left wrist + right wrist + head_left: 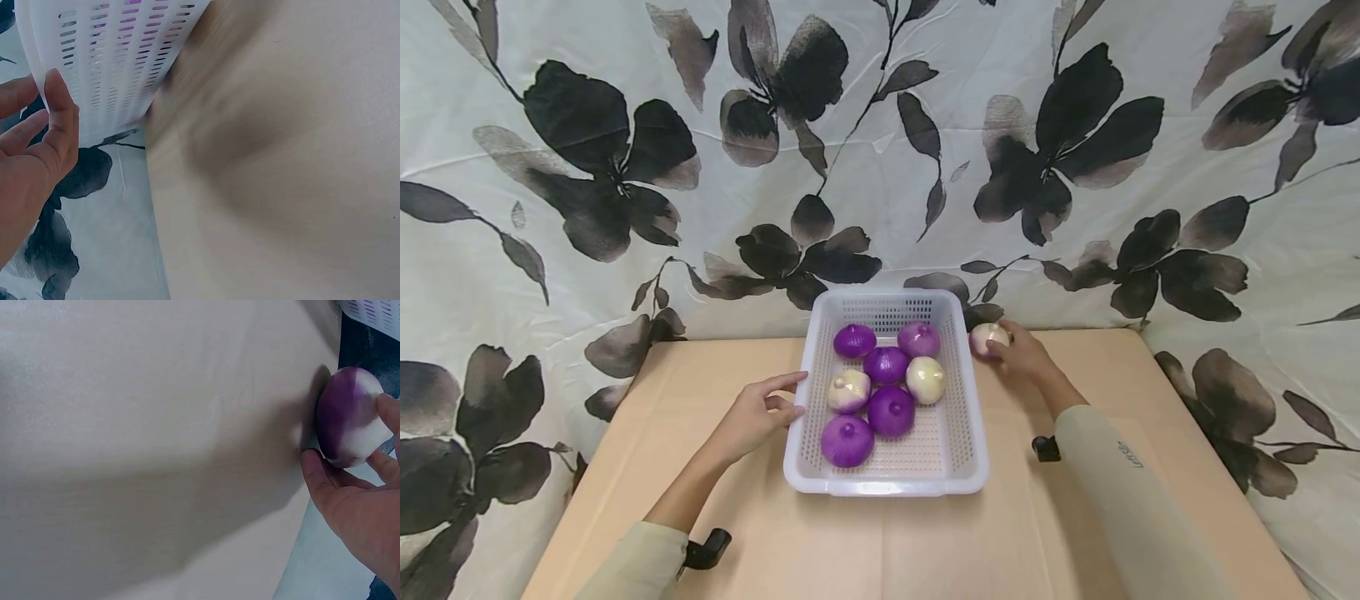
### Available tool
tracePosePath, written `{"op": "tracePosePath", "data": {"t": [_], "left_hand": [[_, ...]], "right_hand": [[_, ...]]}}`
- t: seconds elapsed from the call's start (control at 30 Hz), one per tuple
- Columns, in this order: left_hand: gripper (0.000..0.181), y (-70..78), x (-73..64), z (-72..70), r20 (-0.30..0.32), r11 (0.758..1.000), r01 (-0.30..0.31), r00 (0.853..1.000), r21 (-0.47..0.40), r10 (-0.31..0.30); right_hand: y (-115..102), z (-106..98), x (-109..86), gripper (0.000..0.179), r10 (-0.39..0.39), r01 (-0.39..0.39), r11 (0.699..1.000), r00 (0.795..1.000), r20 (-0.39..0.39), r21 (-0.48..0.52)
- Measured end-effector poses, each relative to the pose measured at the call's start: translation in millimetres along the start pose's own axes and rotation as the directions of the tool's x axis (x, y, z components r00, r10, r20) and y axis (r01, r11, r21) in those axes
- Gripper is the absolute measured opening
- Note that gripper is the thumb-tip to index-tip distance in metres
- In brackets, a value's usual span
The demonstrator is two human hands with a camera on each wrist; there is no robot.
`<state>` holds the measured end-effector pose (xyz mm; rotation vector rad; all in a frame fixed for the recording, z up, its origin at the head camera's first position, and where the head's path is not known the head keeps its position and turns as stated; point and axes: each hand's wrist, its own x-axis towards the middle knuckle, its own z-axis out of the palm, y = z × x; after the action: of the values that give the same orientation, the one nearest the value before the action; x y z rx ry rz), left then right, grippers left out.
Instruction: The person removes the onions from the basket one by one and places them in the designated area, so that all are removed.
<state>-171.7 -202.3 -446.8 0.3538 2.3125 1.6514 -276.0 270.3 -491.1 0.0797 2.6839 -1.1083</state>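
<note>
A white perforated plastic basket (pixel 951 454) stands on the table with several glossy purple onions (pixel 847 441) inside. Among them lie two paler ones, a white-and-purple onion (pixel 849 391) and a yellowish-white onion (pixel 926 380). At the basket's left rim, my left hand (pixel 760 421) holds the edge; the left wrist view shows its fingertips (pixel 57 87) against the rim and outer wall. Just right of the basket's far corner, my right hand (pixel 1026 354) grips a purple-and-white onion (pixel 350 417) by its sides, near the table's back edge, thumb and fingers spread around it.
The light wooden table (pixel 880 550) ends right behind the basket. A white cloth (pixel 917 208) with dark flowers hangs behind it and down both sides. Dark wrist cameras (pixel 707 549) sit below both hands, near the pale sleeves (pixel 1127 492).
</note>
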Motion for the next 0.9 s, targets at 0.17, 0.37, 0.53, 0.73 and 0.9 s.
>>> {"op": "tracePosePath", "data": {"t": [0.17, 0.37, 0.53, 0.73, 0.9], "left_hand": [[0.059, -1.4, -1.6, 0.9, -0.005, 1.0, 0.007, 1.0, -0.002, -0.007], [0.058, -1.7, -2.0, 0.5, -0.018, 1.0, 0.004, 1.0, 0.015, -0.004], [0.058, -1.3, -2.6, 0.8, -0.026, 1.0, 0.013, 1.0, 0.015, -0.013], [0.058, -1.3, -1.8, 1.7, -0.03, 0.999, 0.016, 0.999, 0.031, -0.015], [0.058, -1.3, 0.7, 2.1, -0.034, 0.998, 0.022, 0.999, 0.052, -0.021]], "right_hand": [[1, -1, -1.6, 0.078, -0.013, 0.013, 1.0, 1.0, 0.003, 0.023], [2, -2, -0.9, 0.08, -0.02, 0.02, 1.0, 1.0, 0.006, 0.023], [1, -1, 0.3, 0.075, -0.017, 0.017, 1.0, 1.0, 0.021, 0.027], [2, -9, -3.8, 0.074, -0.049, 0.047, 0.997, 0.999, 0.02, 0.063], [-5, -27, -14.8, 0.074, -0.124, 0.123, 0.987, 0.992, 0.003, 0.105]]}}
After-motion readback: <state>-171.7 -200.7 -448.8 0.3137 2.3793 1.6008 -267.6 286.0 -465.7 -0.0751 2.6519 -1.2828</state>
